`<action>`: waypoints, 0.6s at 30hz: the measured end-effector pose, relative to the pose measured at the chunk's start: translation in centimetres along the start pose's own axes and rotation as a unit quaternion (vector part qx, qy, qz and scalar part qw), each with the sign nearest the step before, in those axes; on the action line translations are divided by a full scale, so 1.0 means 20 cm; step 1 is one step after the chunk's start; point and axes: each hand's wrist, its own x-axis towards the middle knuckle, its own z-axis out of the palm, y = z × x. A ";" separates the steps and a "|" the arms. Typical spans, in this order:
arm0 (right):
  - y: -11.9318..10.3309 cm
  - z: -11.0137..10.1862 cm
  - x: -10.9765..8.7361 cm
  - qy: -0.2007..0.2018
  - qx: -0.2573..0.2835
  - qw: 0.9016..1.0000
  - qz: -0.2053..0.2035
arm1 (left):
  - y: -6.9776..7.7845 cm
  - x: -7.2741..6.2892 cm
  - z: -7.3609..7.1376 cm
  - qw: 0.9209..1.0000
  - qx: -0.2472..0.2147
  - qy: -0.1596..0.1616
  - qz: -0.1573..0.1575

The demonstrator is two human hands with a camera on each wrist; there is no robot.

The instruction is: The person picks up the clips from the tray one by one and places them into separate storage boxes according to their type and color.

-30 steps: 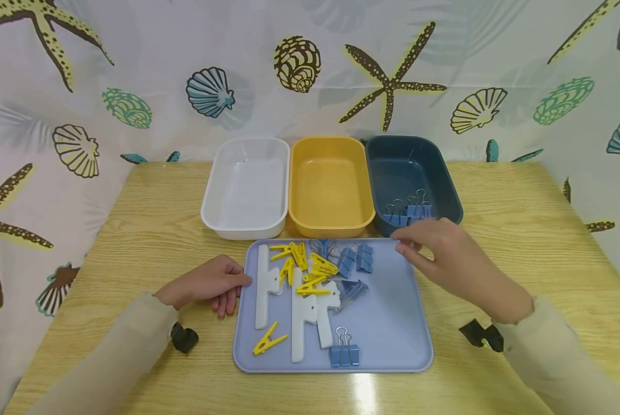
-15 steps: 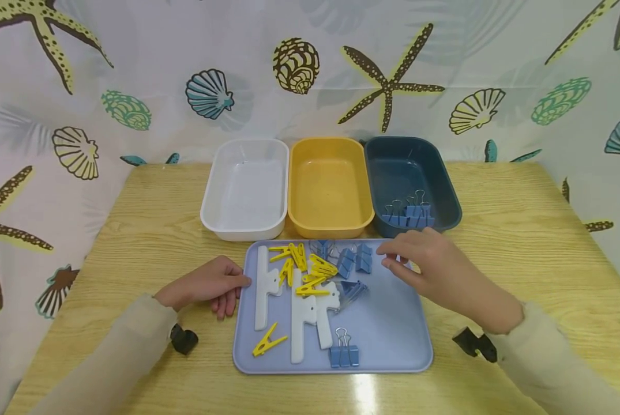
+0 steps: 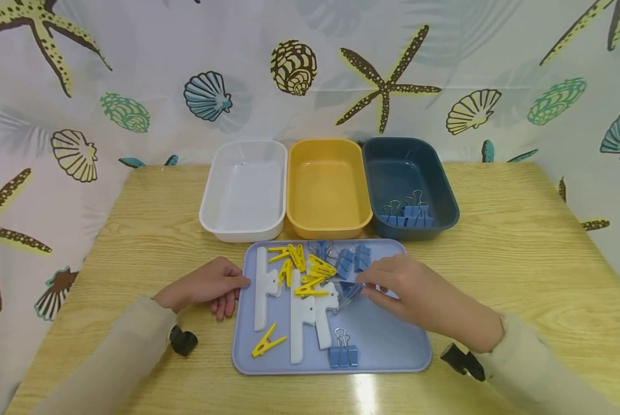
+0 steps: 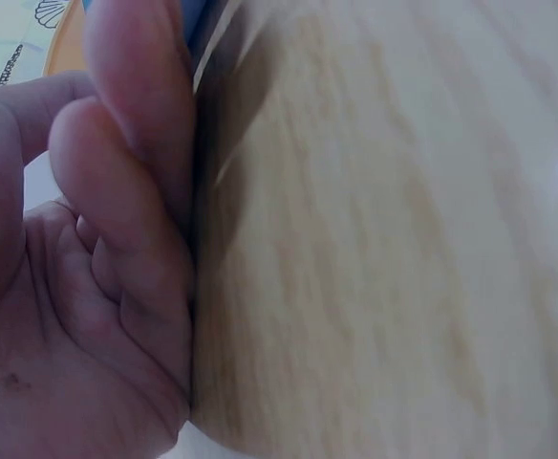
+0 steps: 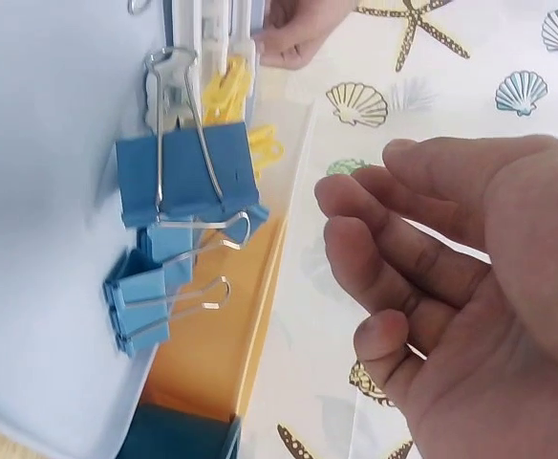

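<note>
My right hand (image 3: 400,288) hovers above the tray (image 3: 393,346), fingertips beside a blue binder clip (image 3: 350,288) that lies on its side. In the right wrist view that same large clip (image 5: 188,172) has silver wire handles, and the loosely bent fingers (image 5: 355,253) hold nothing. My left hand (image 3: 211,286) rests on the table at the tray's left edge, fingers relaxed and thumb at the rim. Yellow clothespins (image 3: 317,267) and white bag clips (image 3: 296,323) lie on the tray's left half. Another blue binder clip (image 3: 344,355) stands near its front edge.
Behind the tray stand a white bin (image 3: 244,230), a yellow bin (image 3: 330,230) and a dark blue bin (image 3: 419,232) side by side. Several binder clips (image 3: 417,216) sit in the dark blue one. A patterned cloth (image 3: 258,69) hangs at the back.
My right hand has moved left and toward me, from the dark blue bin's front edge to the binder clip on the tray. The left hand has stayed in place.
</note>
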 end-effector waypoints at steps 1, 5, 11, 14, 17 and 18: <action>-0.01 0.01 0.00 -0.007 0.003 1.000 -0.002 | 0.00 0.00 0.00 1.000 0.000 0.000 0.000; -0.03 0.04 0.00 -0.015 0.003 1.000 -0.010 | 0.00 0.00 0.00 1.000 0.002 0.002 0.000; -0.07 0.10 0.00 -0.016 0.000 1.000 -0.024 | 0.00 0.00 0.00 1.000 0.002 0.002 0.004; -0.09 0.12 0.00 -0.037 0.006 0.999 -0.022 | 0.00 0.00 0.00 1.000 0.000 0.002 0.004; -0.11 0.13 0.01 -0.061 0.010 0.998 -0.012 | 0.00 0.00 0.01 1.000 0.000 0.002 0.005; -0.11 0.13 0.01 -0.068 0.010 0.998 -0.008 | 0.00 0.00 0.01 1.000 0.000 0.002 0.005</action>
